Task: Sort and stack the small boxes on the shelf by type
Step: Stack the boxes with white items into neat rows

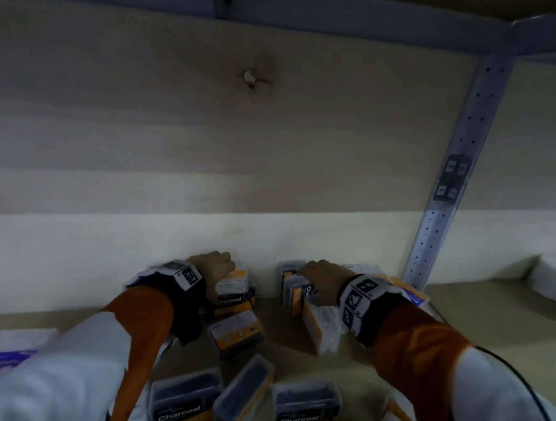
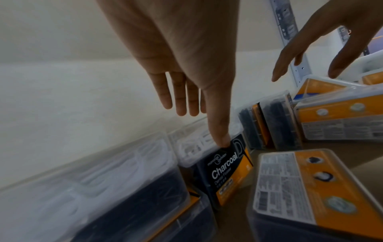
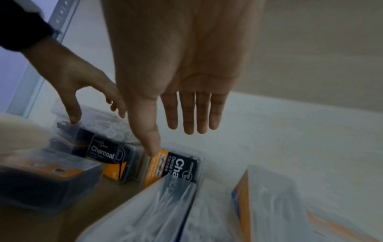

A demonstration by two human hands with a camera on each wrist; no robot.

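Two hands reach to the back of the shelf (image 1: pixel 289 352) in the head view. My left hand (image 1: pixel 214 268) rests on a stack of Charcoal boxes (image 1: pixel 234 296) against the back wall, their long axis running left to right, label facing me. My right hand (image 1: pixel 322 283) covers a second group of boxes standing on end (image 1: pixel 295 289), long axis upright; its fingers are hidden behind the knuckles. More boxes (image 1: pixel 303 408) lie scattered near the front edge, several cut off by the frame.

From the left wrist, my left grip is wide: fingers (image 2: pixel 180 98) straight and relaxed, the thumb tip touching the top edge of the labelled Charcoal box (image 2: pixel 225 172), which holds nothing closed around it. Nearer boxes are smeared by blur.

From the right wrist, my right fingers (image 3: pixel 194 113) hang straight and spread above the wall side, the thumb tip touching the orange edge of the upright box (image 3: pixel 176 167), whose label reads sideways. A clear box of white picks (image 3: pixel 145 212) hides its lower half.
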